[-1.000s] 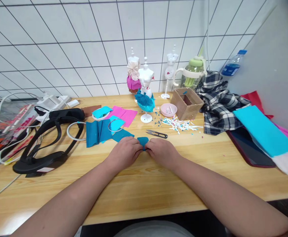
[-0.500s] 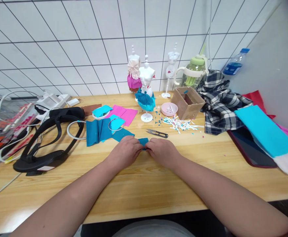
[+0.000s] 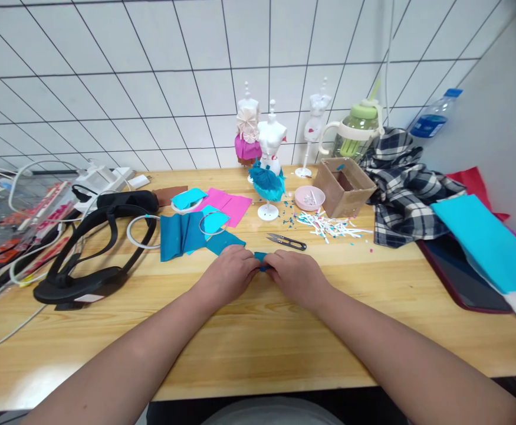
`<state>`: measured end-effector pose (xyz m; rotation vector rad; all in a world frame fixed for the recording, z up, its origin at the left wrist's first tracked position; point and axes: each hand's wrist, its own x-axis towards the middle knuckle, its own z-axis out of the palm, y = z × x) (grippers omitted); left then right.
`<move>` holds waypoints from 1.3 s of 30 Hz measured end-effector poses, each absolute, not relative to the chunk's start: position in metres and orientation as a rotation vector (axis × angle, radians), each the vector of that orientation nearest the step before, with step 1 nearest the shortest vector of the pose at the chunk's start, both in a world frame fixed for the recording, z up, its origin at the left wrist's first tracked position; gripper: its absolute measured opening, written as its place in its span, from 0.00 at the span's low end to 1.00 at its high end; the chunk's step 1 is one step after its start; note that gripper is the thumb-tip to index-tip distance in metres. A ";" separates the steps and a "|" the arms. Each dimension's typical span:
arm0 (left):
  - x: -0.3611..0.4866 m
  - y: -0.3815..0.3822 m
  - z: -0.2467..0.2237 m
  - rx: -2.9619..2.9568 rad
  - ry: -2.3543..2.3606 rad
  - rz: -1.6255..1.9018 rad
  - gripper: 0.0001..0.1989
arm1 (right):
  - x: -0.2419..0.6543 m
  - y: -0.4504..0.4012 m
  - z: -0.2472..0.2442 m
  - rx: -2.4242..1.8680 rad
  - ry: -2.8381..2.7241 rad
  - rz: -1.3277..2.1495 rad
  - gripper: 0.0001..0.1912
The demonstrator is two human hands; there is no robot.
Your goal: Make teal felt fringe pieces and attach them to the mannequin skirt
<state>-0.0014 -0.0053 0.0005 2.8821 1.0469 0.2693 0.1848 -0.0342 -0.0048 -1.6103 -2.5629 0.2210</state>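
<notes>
Teal piece (image 3: 260, 257) now down to a sliver between the fingertips

So the big change over the last second: a second ago a rounded flap of this stuff stood up above the fingers, half a second ago it was lower with a bit of a ragged top edge, and now only a short strip shows in the gap. The left hand (image 3: 231, 271) and the right hand (image 3: 297, 274) have barely shifted on it, both curled in with fingertips pinching it from either side. Can't tell if it's paper or cloth, or whether it's actually touching the surface (image 3: 258, 342), since the fingers hide most of it

My read is that it's getting folded or gathered down toward the person, so the shaping looks partway along rather than finished. Hard to judge how neat the folds are with knuckles in the way

Nothing else seems to have moved, the whole view just slid over slightly. The thread snips (image 3: 279, 238) lie just beyond the right hand, untouched. A wider teal sheet (image 3: 173, 236) lies to the left of the left hand, and the front dress form (image 3: 272, 134) with its teal ruffle (image 3: 268, 184) stands further back, well apart from both hands
</notes>
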 end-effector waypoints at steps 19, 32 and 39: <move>-0.003 -0.004 0.000 2.858 1.008 0.282 0.08 | 0.186 -0.030 -0.012 -1.562 -2.528 0.297 0.09; -0.004 -0.004 0.000 2.814 1.011 0.324 0.08 | 0.187 -0.030 -0.008 -1.592 -2.515 0.329 0.08; -0.003 -0.003 0.001 2.828 1.053 0.235 0.10 | 0.187 -0.030 -0.007 -1.573 -2.513 0.336 0.10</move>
